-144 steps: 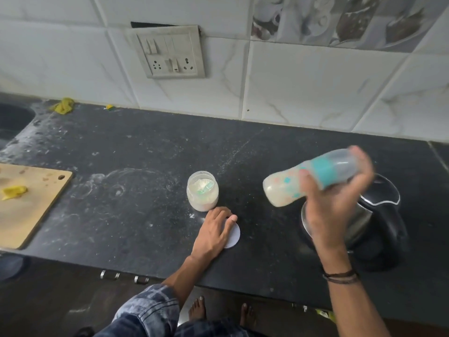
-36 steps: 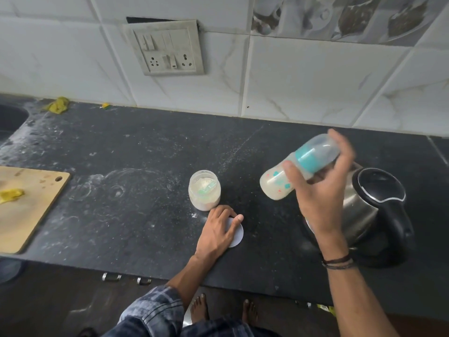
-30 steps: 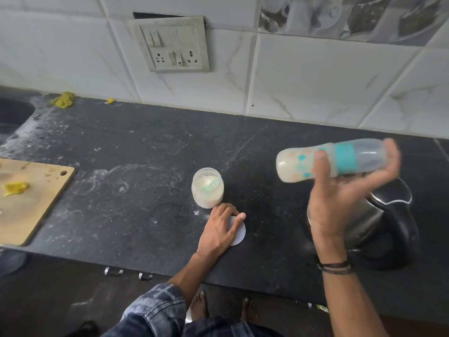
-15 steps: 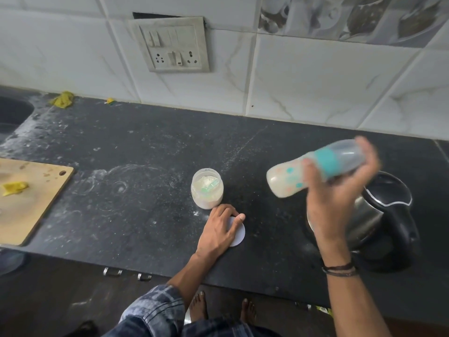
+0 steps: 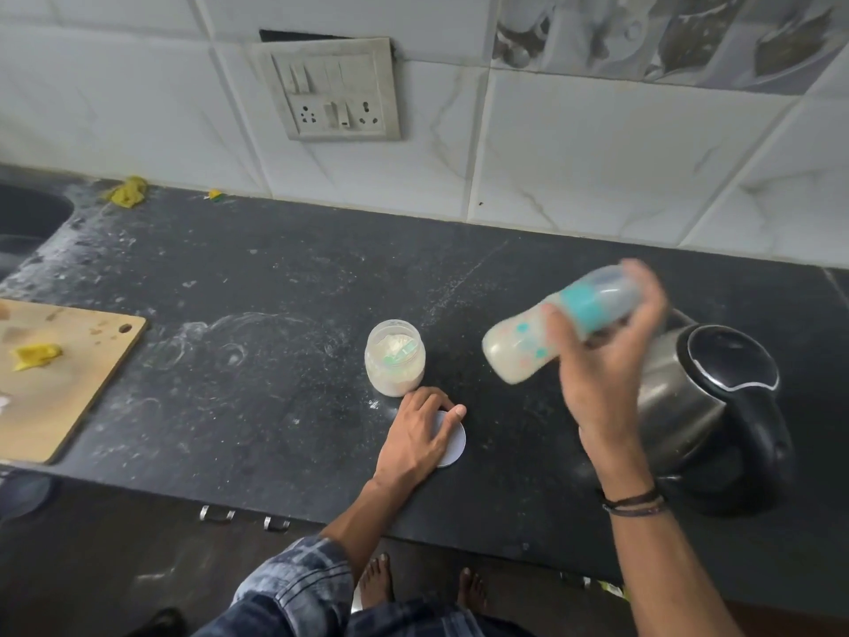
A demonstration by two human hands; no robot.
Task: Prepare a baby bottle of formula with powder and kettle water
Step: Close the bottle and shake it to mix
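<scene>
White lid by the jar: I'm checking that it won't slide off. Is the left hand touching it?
Touching. The head view shows the left hand resting on the white lid, with its fingers curled over the top and no gap visible.

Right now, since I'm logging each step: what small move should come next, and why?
Probably lift the white lid onto the powder jar: the left hand holds that lid, the jar beside it stands open, and the right hand grips the milky bottle.
</scene>
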